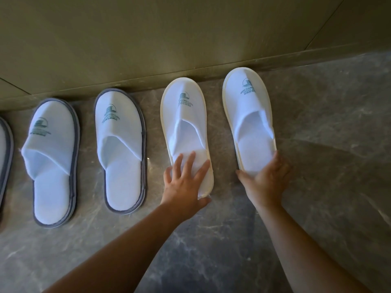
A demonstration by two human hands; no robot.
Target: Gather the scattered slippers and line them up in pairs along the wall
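Two white slippers with cream edging lie toes to the wall point(148, 49). My left hand point(184, 182) grips the heel of the left cream-edged slipper point(184, 115), fingers spread on its insole and thumb under the heel edge. My right hand point(264, 178) cups the heel of the right cream-edged slipper point(247, 106). Left of them two grey-edged slippers point(53, 149) point(120, 144) lie side by side, toes to the wall. A third grey-edged slipper point(5, 157) is cut off by the left frame edge.
The floor point(317, 144) is grey marbled stone, running on to the right and toward me. The olive wall panels meet the floor at a slanting baseboard line just beyond the slipper toes.
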